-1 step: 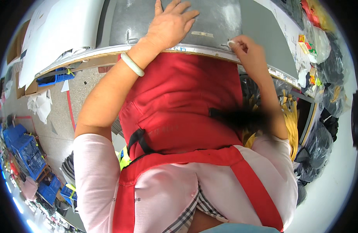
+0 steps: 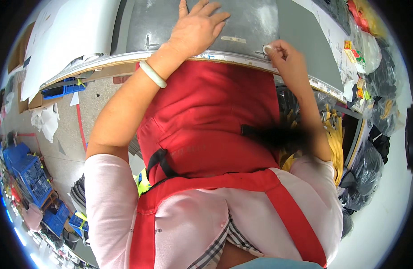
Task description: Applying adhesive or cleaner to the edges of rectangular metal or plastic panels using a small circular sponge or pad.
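Observation:
My left hand [image 2: 195,29] lies flat with fingers spread on a dark grey panel [image 2: 247,22] on the worktable. A pale bangle [image 2: 152,74] circles that wrist. At the panel's near right corner, my right hand [image 2: 287,58] is closed in a pinch. A small, flat, white chalk-like piece [image 2: 267,49] sits between its thumb and fingers, close to a dark corner mark. Another corner-shaped mark [image 2: 150,43] shows near the left wrist. A short beige strip [image 2: 233,40] lies on the panel between the hands.
A large curled white sheet [image 2: 74,27] covers the table's left side. To the right, a grey sheet [image 2: 305,36] lies beside plastic bags [image 2: 370,49] and a small box [image 2: 354,54]. Blue crates [image 2: 34,175] stand on the floor at left. Yellow straps [image 2: 334,143] hang below the table's right side.
The white piece and my right fingertips have shifted very slightly. My left hand has not moved.

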`<state>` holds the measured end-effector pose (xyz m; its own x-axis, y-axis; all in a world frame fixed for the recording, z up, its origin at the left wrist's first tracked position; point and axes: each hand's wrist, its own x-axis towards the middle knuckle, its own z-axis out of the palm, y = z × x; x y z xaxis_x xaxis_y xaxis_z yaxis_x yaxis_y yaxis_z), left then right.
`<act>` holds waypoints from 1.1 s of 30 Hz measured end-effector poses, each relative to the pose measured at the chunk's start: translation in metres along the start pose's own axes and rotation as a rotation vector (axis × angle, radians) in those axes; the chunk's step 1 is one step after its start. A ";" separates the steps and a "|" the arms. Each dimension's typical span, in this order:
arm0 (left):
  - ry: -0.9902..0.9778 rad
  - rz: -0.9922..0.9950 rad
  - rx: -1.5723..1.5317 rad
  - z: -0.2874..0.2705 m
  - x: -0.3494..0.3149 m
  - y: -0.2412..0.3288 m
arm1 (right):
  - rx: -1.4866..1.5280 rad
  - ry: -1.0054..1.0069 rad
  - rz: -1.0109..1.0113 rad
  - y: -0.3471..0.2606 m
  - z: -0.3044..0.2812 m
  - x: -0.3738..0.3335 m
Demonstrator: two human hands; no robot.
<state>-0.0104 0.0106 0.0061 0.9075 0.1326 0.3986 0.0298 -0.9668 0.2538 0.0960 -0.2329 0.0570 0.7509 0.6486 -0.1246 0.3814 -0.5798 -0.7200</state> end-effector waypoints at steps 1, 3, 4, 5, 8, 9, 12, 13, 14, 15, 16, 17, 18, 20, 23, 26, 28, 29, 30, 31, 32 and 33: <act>0.002 0.000 -0.025 -0.002 0.002 0.004 | -0.005 0.002 0.004 0.005 0.002 0.001; 0.002 -0.001 -0.053 -0.006 0.004 0.007 | 0.002 0.154 -0.056 0.015 0.011 0.006; -0.006 -0.003 -0.040 -0.008 0.005 0.008 | 0.001 0.153 -0.053 0.016 0.011 0.006; -0.013 -0.005 -0.028 -0.009 0.005 0.008 | -0.078 0.133 -0.066 0.015 0.010 0.007; -0.010 -0.008 -0.034 -0.007 0.004 0.002 | -0.142 -0.034 -0.014 -0.002 -0.005 0.010; -0.006 -0.009 -0.032 -0.001 0.003 -0.002 | -0.141 -0.174 0.056 -0.007 -0.011 0.012; 0.391 0.206 -0.098 0.008 0.003 -0.008 | 0.127 -0.165 0.008 -0.005 -0.020 0.025; 0.243 0.122 -0.039 0.007 0.002 -0.006 | 0.121 -0.159 0.007 -0.003 -0.022 0.035; 0.096 0.037 0.020 0.006 0.002 -0.003 | 0.144 -0.054 -0.042 0.000 -0.023 0.049; 0.104 0.041 0.022 0.005 0.001 -0.002 | 0.168 0.052 -0.094 0.002 -0.024 0.065; 0.092 0.036 0.013 0.006 0.001 -0.002 | 0.163 0.065 -0.104 0.002 -0.025 0.080; 0.079 0.031 0.005 0.006 0.001 -0.002 | 0.088 0.107 -0.086 0.001 -0.024 0.094; 0.091 0.035 0.013 0.005 0.000 -0.002 | 0.019 0.144 -0.072 0.001 -0.021 0.110; 0.030 0.013 -0.005 0.002 -0.001 0.000 | -0.064 0.197 -0.126 0.006 -0.018 0.136; 0.028 0.014 -0.003 0.001 0.000 0.002 | -0.193 0.269 -0.245 0.018 -0.018 0.168; 0.018 0.002 0.000 -0.001 -0.001 0.002 | -0.312 0.292 -0.369 0.016 -0.016 0.184; 0.009 -0.003 -0.006 -0.001 0.001 0.002 | -0.385 0.289 -0.411 0.014 -0.014 0.192; 0.009 -0.001 -0.010 -0.001 0.001 0.002 | -0.391 0.283 -0.433 0.013 -0.012 0.195; 0.010 0.001 -0.012 -0.001 0.001 0.001 | -0.397 0.276 -0.458 0.011 -0.010 0.198; 0.006 -0.001 -0.014 0.000 0.000 0.000 | -0.397 0.272 -0.455 0.010 -0.009 0.200; 0.023 0.011 -0.006 0.001 -0.001 -0.002 | -0.465 0.257 -0.468 0.008 -0.008 0.202; 0.042 0.027 0.002 0.001 0.000 -0.002 | -0.535 0.246 -0.481 0.010 -0.009 0.204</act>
<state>-0.0098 0.0124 0.0048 0.8896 0.1152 0.4420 0.0061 -0.9706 0.2407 0.2576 -0.1105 0.0308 0.5105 0.7979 0.3206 0.8594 -0.4618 -0.2194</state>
